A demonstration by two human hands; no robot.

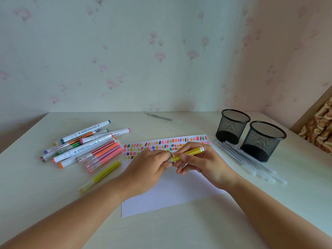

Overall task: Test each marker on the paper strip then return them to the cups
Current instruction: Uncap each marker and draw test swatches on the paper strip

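Observation:
A white paper sheet point(172, 191) lies in the middle of the table, its far part covered with rows of colour swatches point(161, 145). Above it my right hand point(201, 164) grips a yellow marker point(190, 152) by the barrel. My left hand point(149, 168) pinches that marker's cap end; the cap is mostly hidden by my fingers. Two black mesh cups point(233, 125) point(264, 141) stand at the right, holding no markers. A pile of markers point(86, 146) lies at the left, with a second yellow marker point(102, 175) nearest me.
Several clear pens point(249, 162) lie in front of the cups. A grey pen point(159, 116) rests at the table's back edge by the wall. A wooden frame point(316, 126) stands at the far right.

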